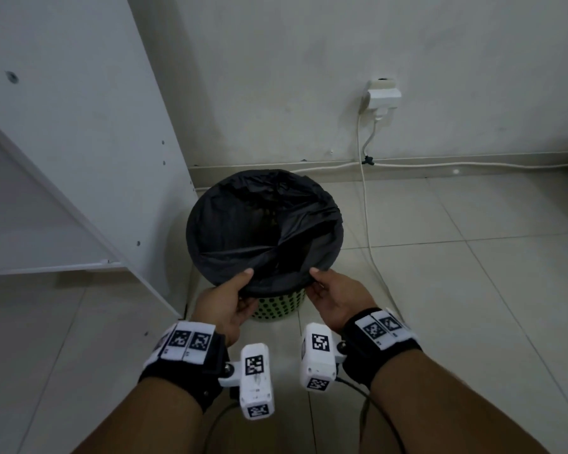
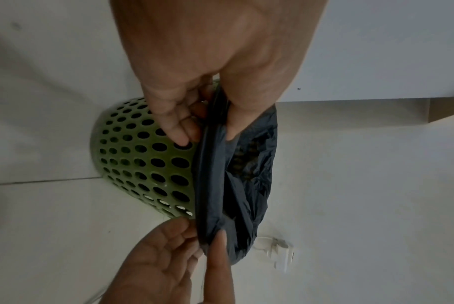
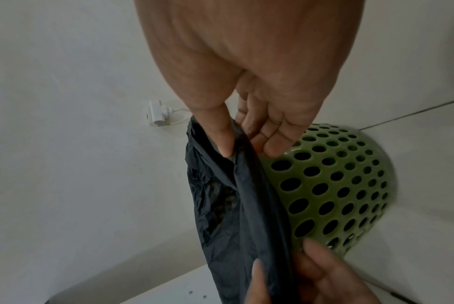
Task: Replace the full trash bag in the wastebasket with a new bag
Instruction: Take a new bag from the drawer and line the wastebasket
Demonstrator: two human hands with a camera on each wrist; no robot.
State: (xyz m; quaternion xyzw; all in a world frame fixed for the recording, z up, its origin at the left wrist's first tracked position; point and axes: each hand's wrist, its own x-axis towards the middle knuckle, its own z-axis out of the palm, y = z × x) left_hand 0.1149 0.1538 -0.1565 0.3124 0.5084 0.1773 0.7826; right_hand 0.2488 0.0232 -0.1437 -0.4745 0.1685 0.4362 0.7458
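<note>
A green perforated wastebasket (image 1: 277,306) stands on the tiled floor (image 1: 440,290) near the wall, its mouth covered by a black trash bag (image 1: 259,221) folded over the rim. The left hand (image 1: 225,303) and right hand (image 1: 336,296) each pinch the near edge of the bag, thumbs on top and fingers (image 2: 179,131) underneath against the basket's side, a short stretch of rim between them.

The tiled floor (image 1: 440,290) carries the green wastebasket (image 1: 277,306) and a white cable (image 1: 371,244).
</note>
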